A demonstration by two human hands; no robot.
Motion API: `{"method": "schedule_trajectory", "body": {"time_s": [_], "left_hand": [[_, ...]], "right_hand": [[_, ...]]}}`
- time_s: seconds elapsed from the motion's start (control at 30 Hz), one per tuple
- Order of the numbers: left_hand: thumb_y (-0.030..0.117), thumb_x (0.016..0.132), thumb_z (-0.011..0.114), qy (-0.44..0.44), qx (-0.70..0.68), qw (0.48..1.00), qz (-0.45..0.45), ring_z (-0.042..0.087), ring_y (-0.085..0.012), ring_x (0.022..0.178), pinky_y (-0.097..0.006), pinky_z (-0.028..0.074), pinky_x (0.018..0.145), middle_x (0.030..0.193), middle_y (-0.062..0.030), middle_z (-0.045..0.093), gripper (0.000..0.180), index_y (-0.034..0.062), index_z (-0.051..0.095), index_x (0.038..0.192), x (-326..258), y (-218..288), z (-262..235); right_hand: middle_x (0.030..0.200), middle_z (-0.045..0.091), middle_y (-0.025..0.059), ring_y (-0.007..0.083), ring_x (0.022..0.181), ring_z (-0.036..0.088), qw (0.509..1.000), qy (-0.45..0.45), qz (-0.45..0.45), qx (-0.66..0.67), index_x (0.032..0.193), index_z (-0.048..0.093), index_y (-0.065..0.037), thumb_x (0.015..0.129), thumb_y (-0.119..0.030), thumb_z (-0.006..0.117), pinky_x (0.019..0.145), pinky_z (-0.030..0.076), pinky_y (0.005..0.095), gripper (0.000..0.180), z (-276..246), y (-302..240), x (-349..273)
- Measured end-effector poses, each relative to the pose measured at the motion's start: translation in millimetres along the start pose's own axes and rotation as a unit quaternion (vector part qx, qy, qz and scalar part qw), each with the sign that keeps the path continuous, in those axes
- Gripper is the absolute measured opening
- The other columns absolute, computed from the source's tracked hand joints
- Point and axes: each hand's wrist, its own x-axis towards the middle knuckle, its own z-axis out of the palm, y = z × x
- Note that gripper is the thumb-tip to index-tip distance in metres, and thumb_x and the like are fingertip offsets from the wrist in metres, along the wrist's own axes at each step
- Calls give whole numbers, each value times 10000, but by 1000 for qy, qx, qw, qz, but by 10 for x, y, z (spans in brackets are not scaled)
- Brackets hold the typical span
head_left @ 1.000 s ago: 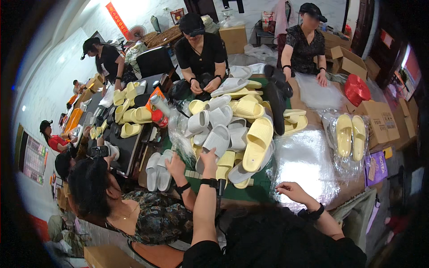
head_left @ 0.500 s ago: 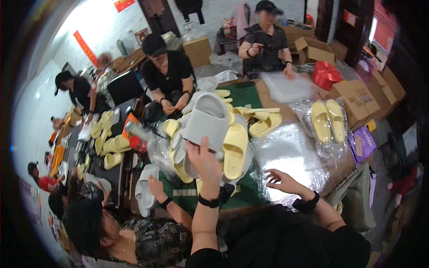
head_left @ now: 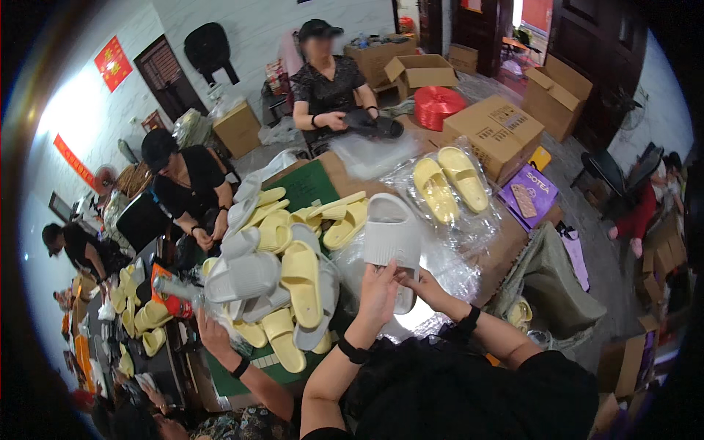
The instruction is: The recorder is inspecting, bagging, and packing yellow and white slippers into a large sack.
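A grey slide sandal (head_left: 390, 238) stands upright in front of me, held from below. My left hand (head_left: 378, 292) is closed on its lower part. My right hand (head_left: 429, 288) meets it from the other side, with fingers closed at the sandal's lower right edge. Behind the sandal lies shiny clear plastic film (head_left: 453, 282). To the left spreads a heap of slides, among them a yellow slide (head_left: 301, 282) and a grey slide (head_left: 242, 277). A pair of yellow slides (head_left: 444, 187) lies on crinkled clear bags beyond my right hand.
A co-worker's hand (head_left: 214, 337) reaches in beside the heap. Across the table, another person holds a dark slide (head_left: 374, 125). A red twine roll (head_left: 438, 108), a cardboard box (head_left: 495, 136) and a purple package (head_left: 529, 194) line the far right. A grey-green sack (head_left: 554, 286) stands nearby.
My left hand has carried the grey slide from over the heap rightward to above the plastic film. My right hand has come up and joined it on the slide. The view has turned right.
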Motion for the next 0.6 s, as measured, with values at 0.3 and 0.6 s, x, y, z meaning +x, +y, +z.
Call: {"method": "schedule_trajectory", "body": {"time_s": [0.3,0.6], "left_hand": [[94,808,560,-59,461,853,-239,558,-178,856,-304,452,754,1016,-97,597,288,62,519,1091,-97,-1107,-1054],[304,702,648,-90,893,438,51,397,-423,1119,-516,378,863,1290,-221,373,517,253,507,1198,-394,-1937,-1451]], "right_hand": [[1011,553,242,352,922,567,943,240,-101,-209,1221,339,-24,785,-160,583,772,441,387,517,-930,582,257],[1213,373,320,438,940,505,905,189,-31,-381,1356,186,-153,775,-5,458,779,427,473,659,-1106,605,656]]}}
